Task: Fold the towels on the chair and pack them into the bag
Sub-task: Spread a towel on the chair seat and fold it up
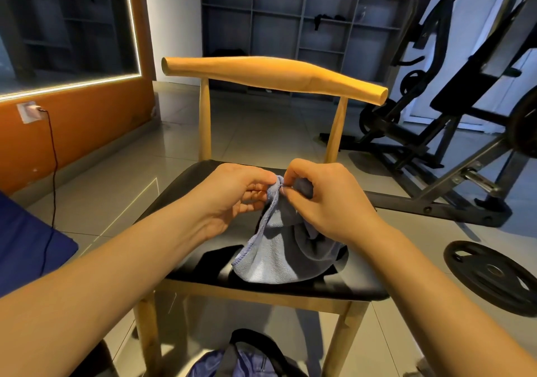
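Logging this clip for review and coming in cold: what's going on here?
A person leans over a wooden chair with a black seat. The left hand and the right hand pinch the same gathered edge of a blue-grey towel, holding it up while its lower part rests bunched on the seat. The towel is not folded yet. A blue bag lies on the floor in front of the chair.
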A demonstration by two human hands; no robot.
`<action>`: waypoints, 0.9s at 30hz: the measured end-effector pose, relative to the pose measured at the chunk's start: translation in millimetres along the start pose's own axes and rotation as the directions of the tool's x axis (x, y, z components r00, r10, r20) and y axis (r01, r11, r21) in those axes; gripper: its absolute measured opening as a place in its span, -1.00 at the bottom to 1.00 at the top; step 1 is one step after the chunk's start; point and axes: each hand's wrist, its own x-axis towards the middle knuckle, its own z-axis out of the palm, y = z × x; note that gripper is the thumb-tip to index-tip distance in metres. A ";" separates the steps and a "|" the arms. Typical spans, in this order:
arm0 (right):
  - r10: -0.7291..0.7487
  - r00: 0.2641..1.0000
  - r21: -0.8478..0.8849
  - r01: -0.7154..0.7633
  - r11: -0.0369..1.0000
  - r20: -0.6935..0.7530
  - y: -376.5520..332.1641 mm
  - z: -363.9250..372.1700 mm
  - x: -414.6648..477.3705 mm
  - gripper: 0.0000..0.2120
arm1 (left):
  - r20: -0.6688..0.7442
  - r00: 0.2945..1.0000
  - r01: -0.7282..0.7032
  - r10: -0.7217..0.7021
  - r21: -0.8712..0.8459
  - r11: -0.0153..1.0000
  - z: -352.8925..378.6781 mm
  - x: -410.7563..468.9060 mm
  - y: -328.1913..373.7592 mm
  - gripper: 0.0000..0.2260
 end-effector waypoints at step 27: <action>0.111 0.991 0.190 -0.123 0.974 0.074 0.7 -7.0 4.3 -0.86 | 0.266 0.921 -0.374 0.285 0.404 0.835 -10.2 -13.1 13.7 -0.88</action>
